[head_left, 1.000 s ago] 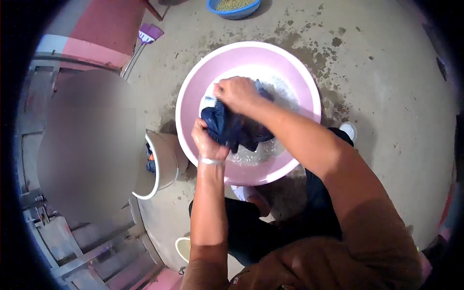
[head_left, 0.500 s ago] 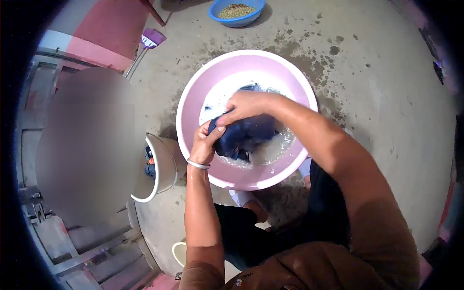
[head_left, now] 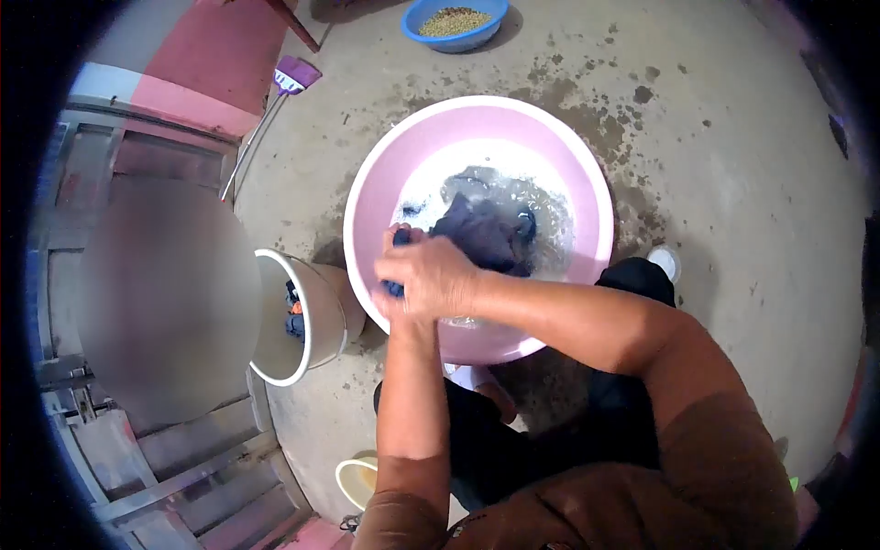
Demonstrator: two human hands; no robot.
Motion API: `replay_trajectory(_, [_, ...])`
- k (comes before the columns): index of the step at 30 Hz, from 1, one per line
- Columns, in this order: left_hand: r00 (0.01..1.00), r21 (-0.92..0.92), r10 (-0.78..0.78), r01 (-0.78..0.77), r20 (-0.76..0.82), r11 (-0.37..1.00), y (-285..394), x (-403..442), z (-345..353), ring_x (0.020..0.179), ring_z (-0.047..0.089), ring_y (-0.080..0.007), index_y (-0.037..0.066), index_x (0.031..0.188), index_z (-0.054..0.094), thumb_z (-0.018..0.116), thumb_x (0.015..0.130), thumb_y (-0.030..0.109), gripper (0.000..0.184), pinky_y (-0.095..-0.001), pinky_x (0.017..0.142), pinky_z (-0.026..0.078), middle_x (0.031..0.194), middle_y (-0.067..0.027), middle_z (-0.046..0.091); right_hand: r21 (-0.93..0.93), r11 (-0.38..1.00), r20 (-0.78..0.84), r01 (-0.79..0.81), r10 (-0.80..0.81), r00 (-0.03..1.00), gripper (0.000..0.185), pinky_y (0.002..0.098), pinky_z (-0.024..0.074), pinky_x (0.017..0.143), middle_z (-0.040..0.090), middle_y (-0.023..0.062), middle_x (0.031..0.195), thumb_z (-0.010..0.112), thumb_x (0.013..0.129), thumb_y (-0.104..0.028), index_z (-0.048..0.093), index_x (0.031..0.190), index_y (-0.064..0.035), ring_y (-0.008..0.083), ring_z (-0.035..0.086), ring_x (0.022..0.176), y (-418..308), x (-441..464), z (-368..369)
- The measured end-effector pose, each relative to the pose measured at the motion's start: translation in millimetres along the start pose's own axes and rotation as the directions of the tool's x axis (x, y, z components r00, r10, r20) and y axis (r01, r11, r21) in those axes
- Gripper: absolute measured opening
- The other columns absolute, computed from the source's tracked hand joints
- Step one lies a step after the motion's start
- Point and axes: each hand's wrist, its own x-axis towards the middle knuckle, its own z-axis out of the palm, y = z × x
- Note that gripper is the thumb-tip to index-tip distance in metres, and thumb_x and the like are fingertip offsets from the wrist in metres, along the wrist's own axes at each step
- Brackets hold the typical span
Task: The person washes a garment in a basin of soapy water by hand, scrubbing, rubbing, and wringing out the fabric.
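Note:
A dark blue wet garment lies bunched in sudsy water inside a large pink basin. One end of the cloth is gathered up at the basin's left side, between my hands. My left hand grips that bunched end, with its fingers curled around it. Over it crosses my right hand, closed on the same cloth and hiding much of the left palm and wrist. The rest of the garment spreads through the water to the right of my hands.
To the left, a tilted whitish bucket holds dark and orange cloth. A blue bowl of grains or beans stands at the far side. A purple broom leans near the wall. A small pale bowl sits near my left arm.
My right hand has moved down and left, now crossing over my left hand. More of the garment shows spread in the water. The view has shifted slightly.

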Motion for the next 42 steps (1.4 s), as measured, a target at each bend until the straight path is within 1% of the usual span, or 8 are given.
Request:
replay_trajectory(2, [0.909, -0.06, 0.073, -0.053, 0.411, 0.997, -10, 10, -6, 0.107, 0.056, -0.0182, 0.004, 0.131, 0.045, 0.046, 0.097, 0.025, 0.041, -0.0299, 0.088, 0.047, 0.121, -0.0092, 0.055, 0.378, 0.88, 0.106, -0.287, 0.267, 0.958, 0.026, 0.0436, 0.0536, 0.07, 0.066, 0.0128, 0.075, 0.064, 0.077, -0.035, 0.062, 0.073, -0.0097, 0.0349, 0.066, 0.076, 36, 19, 2])
replay_trajectory(6, [0.898, -0.157, -0.353, 0.322, -0.263, 0.934, 6, 11, 45, 0.1, 0.059, -0.025, 0.005, 0.111, 0.056, 0.041, 0.096, 0.033, 0.035, -0.0381, 0.088, 0.048, 0.107, -0.0109, 0.061, 0.199, 0.888, -0.089, -0.414, 0.437, 0.895, 0.015, 0.0445, 0.053, 0.064, 0.065, 0.0162, 0.07, 0.059, 0.082, -0.025, 0.063, 0.079, -0.0107, 0.0375, 0.064, 0.066, 64, 25, 27])
replay_trajectory(8, [0.605, -0.74, 0.523, 0.173, 0.6, 0.65, -32, 46, 20, 0.098, 0.059, -0.0226, 0.006, 0.104, 0.057, 0.04, 0.096, 0.034, 0.034, -0.0364, 0.087, 0.048, 0.103, -0.0101, 0.061, 0.389, 0.852, 0.137, -0.351, 0.324, 0.936, 0.019, 0.0475, 0.0521, 0.074, 0.066, 0.0159, 0.076, 0.061, 0.079, -0.034, 0.064, 0.079, -0.0154, 0.034, 0.066, 0.078, 32, 15, 15])
replay_trajectory(13, [0.86, -0.179, -0.451, 0.417, -0.241, 0.891, 12, 13, 43, 0.095, 0.063, -0.0239, 0.004, 0.103, 0.06, 0.044, 0.096, 0.031, 0.032, -0.0377, 0.083, 0.052, 0.106, -0.0111, 0.064, 0.252, 0.86, 0.054, -0.443, 0.444, 0.894, 0.022, 0.046, 0.0514, 0.07, 0.066, 0.0189, 0.081, 0.059, 0.084, -0.031, 0.061, 0.083, -0.0093, 0.0369, 0.065, 0.078, 65, 22, 11])
replay_trajectory(20, [0.859, -0.227, -0.497, 0.464, -0.118, 0.856, 53, 29, 15, 0.097, 0.064, -0.0302, 0.0, 0.107, 0.062, 0.043, 0.096, 0.048, 0.053, -0.0445, 0.089, 0.052, 0.107, -0.0156, 0.065, 0.526, 0.722, 0.681, -0.45, -0.04, 0.731, 0.065, 0.0359, 0.045, 0.091, 0.064, 0.0177, 0.111, 0.068, 0.079, -0.054, 0.058, 0.116, -0.0012, 0.0237, 0.06, 0.104, 128, -5, -10])
replay_trajectory(28, [0.94, 0.878, -0.202, -0.161, 0.276, 0.452, 7, -6, 14, 0.102, 0.058, -0.017, 0.001, 0.122, 0.055, 0.075, 0.082, 0.024, 0.051, -0.0323, 0.091, 0.046, 0.111, -0.007, 0.063, 0.827, 0.154, 0.428, -0.541, 0.451, 0.783, 0.019, 0.0271, 0.0501, 0.068, 0.063, 0.0056, 0.081, 0.061, 0.075, -0.012, 0.063, 0.086, 0.0029, 0.0112, 0.059, 0.073, 96, 33, -62])
replay_trajectory(32, [0.91, 0.675, -0.397, 0.216, 0.124, 0.706, 32, -1, 16, 0.082, 0.062, -0.0123, 0.0, 0.105, 0.066, 0.077, 0.08, 0.024, 0.037, -0.027, 0.078, 0.049, 0.092, -0.0015, 0.068, 0.822, 0.031, 0.395, -0.569, 0.688, 0.609, 0.027, 0.0282, 0.0519, 0.068, 0.063, 0.0067, 0.083, 0.061, 0.074, -0.01, 0.06, 0.098, 0.0029, 0.0155, 0.061, 0.072, 114, 44, -81])
replay_trajectory(42, [0.982, -0.414, -0.187, 0.185, 0.037, 0.891, 16, 35, 6, 0.095, 0.062, -0.025, 0.004, 0.109, 0.061, 0.053, 0.093, 0.041, 0.041, -0.0362, 0.086, 0.049, 0.102, -0.0106, 0.065, 0.451, 0.878, 0.033, -0.159, 0.161, 0.986, 0.034, 0.0398, 0.0521, 0.078, 0.066, 0.0192, 0.096, 0.065, 0.075, -0.022, 0.064, 0.105, -0.0058, 0.0309, 0.065, 0.087, 26, 19, -24])
